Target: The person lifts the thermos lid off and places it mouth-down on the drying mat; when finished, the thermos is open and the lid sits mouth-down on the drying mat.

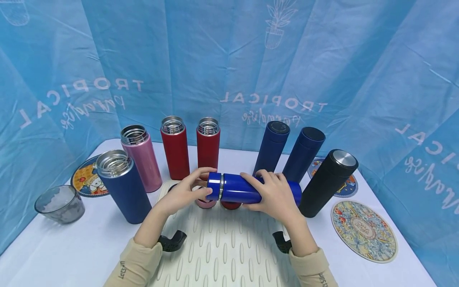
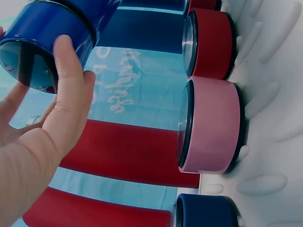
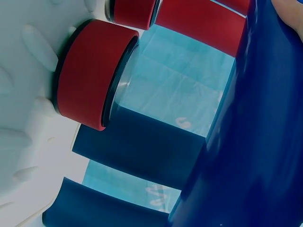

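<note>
A glossy blue thermos bottle [image 1: 238, 189] lies sideways in the air above the white ribbed mat [image 1: 215, 247]. My right hand [image 1: 274, 195] grips its body from above, thumb on the near side. At the other end, my left hand [image 1: 184, 192] holds the blue lid [image 1: 214, 185] between thumb and fingers; a silver ring shows between lid and body. Below the bottle, a pink lid [image 2: 213, 125], a red lid [image 2: 212, 45] and a dark blue lid [image 2: 208, 210] stand on the mat, partly hidden in the head view.
Left stand lidless bottles: navy [image 1: 125, 191], pink [image 1: 143, 159], and two red ones [image 1: 175, 153]. Right are two lidded navy bottles [image 1: 303, 153] and a black one [image 1: 324, 183]. A glass bowl [image 1: 61, 205] sits far left, a round patterned coaster [image 1: 363, 231] right. Blue curtain hangs behind.
</note>
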The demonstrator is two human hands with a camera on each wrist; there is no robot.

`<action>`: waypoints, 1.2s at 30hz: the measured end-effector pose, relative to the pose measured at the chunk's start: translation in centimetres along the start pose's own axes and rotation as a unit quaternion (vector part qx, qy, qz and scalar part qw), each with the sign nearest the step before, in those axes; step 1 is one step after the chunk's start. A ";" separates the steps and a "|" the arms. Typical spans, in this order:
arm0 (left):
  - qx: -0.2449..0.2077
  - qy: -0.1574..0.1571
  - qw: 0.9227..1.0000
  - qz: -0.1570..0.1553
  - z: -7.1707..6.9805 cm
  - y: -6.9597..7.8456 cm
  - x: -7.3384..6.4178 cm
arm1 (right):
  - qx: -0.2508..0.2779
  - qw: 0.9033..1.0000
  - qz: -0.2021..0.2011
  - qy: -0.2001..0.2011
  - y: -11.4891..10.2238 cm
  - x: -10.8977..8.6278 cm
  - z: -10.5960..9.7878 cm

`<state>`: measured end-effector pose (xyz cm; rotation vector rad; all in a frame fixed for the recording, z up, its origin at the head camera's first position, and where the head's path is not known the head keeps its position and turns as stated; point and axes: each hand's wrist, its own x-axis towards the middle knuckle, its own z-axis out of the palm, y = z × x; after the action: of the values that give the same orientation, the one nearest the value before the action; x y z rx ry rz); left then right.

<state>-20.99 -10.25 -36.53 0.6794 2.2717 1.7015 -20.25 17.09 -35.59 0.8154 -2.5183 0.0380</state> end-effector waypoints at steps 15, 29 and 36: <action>-0.011 0.012 1.000 -0.026 0.1 -0.2 0.2 | -0.002 1.000 -0.001 0.008 -0.1 0.1 -0.2; -0.035 0.055 0.996 -0.054 -0.2 -0.4 0.4 | 0.049 0.996 0.065 0.044 0.3 0.0 -0.5; -0.026 0.055 0.996 -0.060 -0.1 -0.3 0.5 | 0.150 0.974 0.144 0.095 0.1 0.1 -1.0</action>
<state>-21.52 -10.21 -36.72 0.4399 2.2805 1.7742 -19.96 17.30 -34.59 0.5188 -2.4559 0.5782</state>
